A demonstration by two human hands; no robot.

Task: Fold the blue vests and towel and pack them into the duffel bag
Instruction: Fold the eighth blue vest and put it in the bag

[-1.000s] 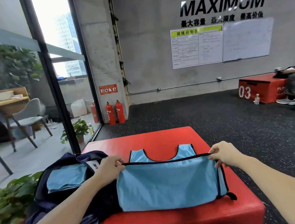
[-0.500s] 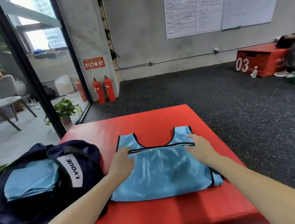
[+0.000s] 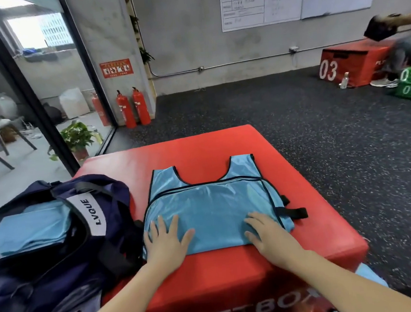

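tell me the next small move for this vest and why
Probably fold it in half sideways. The blue vest lies on the red soft box, folded once bottom-up, with the left hand and right hand flat on its near edge. It looks wider than the folded blue pieces in the open duffel bag.

Left hand (image 3: 166, 245) and right hand (image 3: 267, 234) flat on the near edge of the vest (image 3: 211, 212), itself on the bench (image 3: 233, 271). Just left of the left hand, the duffel bag (image 3: 58, 241), with folded cloth (image 3: 30, 228) inside. Beyond the right hand's fingertips, a strap tab (image 3: 293, 213) sticking out sideways. Well beyond both hands, two extinguishers (image 3: 134, 107) against the wall.
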